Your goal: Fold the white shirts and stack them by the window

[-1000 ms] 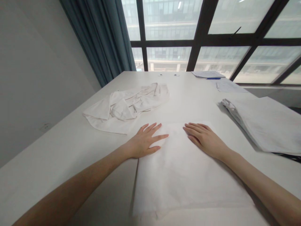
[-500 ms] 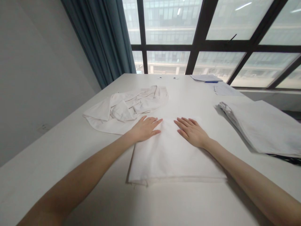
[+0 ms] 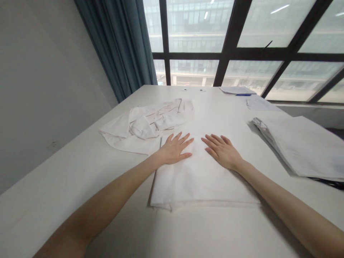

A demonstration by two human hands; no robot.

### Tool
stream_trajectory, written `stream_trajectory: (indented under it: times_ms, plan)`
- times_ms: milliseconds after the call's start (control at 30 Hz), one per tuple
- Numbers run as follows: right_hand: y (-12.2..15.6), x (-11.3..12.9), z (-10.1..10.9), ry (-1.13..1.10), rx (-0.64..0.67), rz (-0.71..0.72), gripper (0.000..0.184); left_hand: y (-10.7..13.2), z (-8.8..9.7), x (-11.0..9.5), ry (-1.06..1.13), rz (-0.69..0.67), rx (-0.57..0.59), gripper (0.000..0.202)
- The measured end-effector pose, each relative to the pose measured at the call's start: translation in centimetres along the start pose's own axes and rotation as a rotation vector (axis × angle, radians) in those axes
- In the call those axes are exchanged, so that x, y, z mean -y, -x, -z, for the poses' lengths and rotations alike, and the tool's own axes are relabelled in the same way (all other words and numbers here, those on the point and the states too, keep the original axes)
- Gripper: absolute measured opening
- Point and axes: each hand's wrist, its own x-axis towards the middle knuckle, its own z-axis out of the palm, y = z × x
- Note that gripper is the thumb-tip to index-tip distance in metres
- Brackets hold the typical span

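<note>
A folded white cloth (image 3: 199, 179) lies flat on the white table (image 3: 67, 193) in front of me. My left hand (image 3: 175, 148) rests palm down on its far left part, fingers spread and open. My right hand (image 3: 222, 150) lies flat on the far right part of the same cloth, fingers stretched out. Neither hand grips anything. Both forearms reach in from the bottom of the view.
A crumpled white garment (image 3: 146, 123) lies just beyond my left hand. A stack of folded white cloths (image 3: 301, 145) sits at the right. Papers (image 3: 259, 104) and a blue pen (image 3: 243, 95) lie near the window, with a blue curtain (image 3: 120, 46) at the back left.
The cloth and both hands have slid away from me toward the crumpled garment; the cloth's near edge now shows. In the last half second the hands barely moved.
</note>
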Motion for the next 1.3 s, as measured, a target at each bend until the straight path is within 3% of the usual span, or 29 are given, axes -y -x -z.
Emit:
stream_trajectory:
  times_ms: [267, 533, 667, 767, 867, 967, 1100, 1300]
  plan:
    - [1.2, -1.1, -0.1, 0.056, 0.002, -0.09, 0.056, 1.5, 0.0, 0.8, 0.013, -0.039, 0.012, 0.066]
    - [4.5, -3.2, -0.7, 0.087, -0.069, -0.199, 0.055, 5.8, -0.5, 1.8, -0.003, -0.011, -0.009, 0.069]
    - [4.8, -2.4, 0.1, 0.17, -0.162, -0.188, 0.05, 7.3, -0.8, 1.7, -0.032, 0.014, -0.076, 0.065]
    - [4.7, 0.1, 1.3, 0.136, -0.181, -0.092, 0.044, 7.5, -0.9, 0.7, -0.063, 0.037, -0.141, 0.057]
    - [5.2, 3.4, 2.2, -0.045, -0.103, 0.139, 0.043, 7.8, -1.0, -1.2, -0.041, 0.011, -0.151, 0.051]
    - [6.5, 5.6, 2.4, -0.15, -0.042, 0.284, 0.046, 8.5, -1.1, -2.9, -0.005, -0.042, -0.144, 0.061]
    - [8.0, 5.4, 2.1, -0.17, -0.014, 0.358, 0.056, 9.2, -1.4, -3.5, -0.004, -0.08, -0.128, 0.079]
    - [8.3, 4.2, 2.8, -0.264, 0.021, 0.504, 0.08, 9.4, -0.9, -3.9, 0.032, -0.096, -0.132, 0.075]
